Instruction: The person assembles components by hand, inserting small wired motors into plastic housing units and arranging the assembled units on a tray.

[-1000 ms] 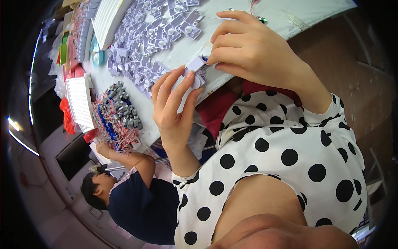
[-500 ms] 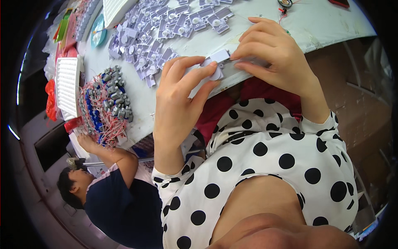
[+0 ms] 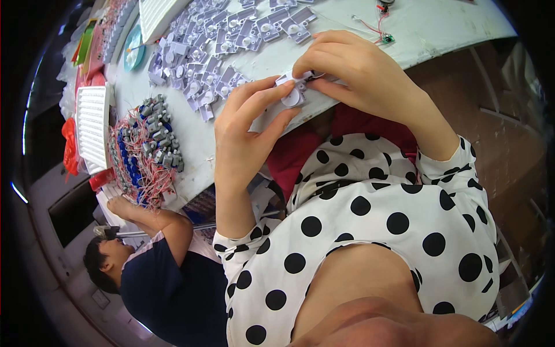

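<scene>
Near the front edge of the table I hold a small pale lavender plastic housing (image 3: 292, 98) with a rounded end. My left hand (image 3: 243, 127) pinches it between thumb and fingers at its left side. From the right, my right hand (image 3: 361, 75) closes on the housing's other end, index finger on top and thumb beneath. A small dark part (image 3: 313, 76) shows between those right fingertips, too hidden to name. Just beyond them, several similar lavender housings (image 3: 245, 41) lie spread over the table.
A small green circuit board (image 3: 387, 39) with red wires lies beyond my right hand. At left are a pile of small grey motors with wires (image 3: 165, 139), a white ribbed tray (image 3: 93, 124) and a turquoise dish (image 3: 134, 49). A co-worker (image 3: 167, 277) sits at the left.
My right hand has moved left, and its fingers now overlap the housing's top and right end. The view has shifted slightly, showing more of the circuit board. The co-worker's hand has moved a little.
</scene>
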`<action>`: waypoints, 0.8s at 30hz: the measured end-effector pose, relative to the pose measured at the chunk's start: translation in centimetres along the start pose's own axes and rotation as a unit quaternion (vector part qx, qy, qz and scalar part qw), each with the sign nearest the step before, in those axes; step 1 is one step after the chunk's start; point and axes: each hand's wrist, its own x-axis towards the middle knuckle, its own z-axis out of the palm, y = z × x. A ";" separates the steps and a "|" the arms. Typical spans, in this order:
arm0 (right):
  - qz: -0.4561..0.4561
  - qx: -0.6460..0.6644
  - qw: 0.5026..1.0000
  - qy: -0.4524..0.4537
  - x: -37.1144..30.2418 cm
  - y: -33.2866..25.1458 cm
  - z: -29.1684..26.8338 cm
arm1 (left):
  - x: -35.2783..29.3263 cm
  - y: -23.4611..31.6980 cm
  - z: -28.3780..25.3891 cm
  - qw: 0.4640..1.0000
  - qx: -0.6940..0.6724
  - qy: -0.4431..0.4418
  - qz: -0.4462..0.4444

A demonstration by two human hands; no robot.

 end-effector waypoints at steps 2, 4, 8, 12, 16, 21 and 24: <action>0.028 0.018 0.999 -0.009 0.0 0.0 0.0 | -0.3 0.0 0.4 1.000 0.016 0.016 0.011; 0.031 0.032 0.999 -0.010 0.0 0.0 -0.1 | -0.5 0.0 0.9 0.999 0.031 0.034 0.021; 0.029 0.040 0.999 -0.015 -0.1 0.1 -0.2 | -0.7 0.2 1.3 0.997 0.045 0.043 0.037; 0.046 0.046 0.997 -0.040 -0.5 -0.1 -0.5 | -1.1 0.6 1.2 0.998 0.057 0.037 0.013; -0.019 -0.014 1.000 -0.014 -0.2 -0.2 -0.5 | -1.2 1.9 1.0 0.990 0.132 0.041 0.025; -0.070 -0.120 0.990 -0.027 -0.1 0.5 -1.1 | -0.8 1.0 1.9 0.979 0.145 0.071 0.123; -0.098 -0.139 0.985 -0.025 0.4 0.7 -1.0 | -0.6 -0.1 2.0 0.977 0.143 0.088 0.131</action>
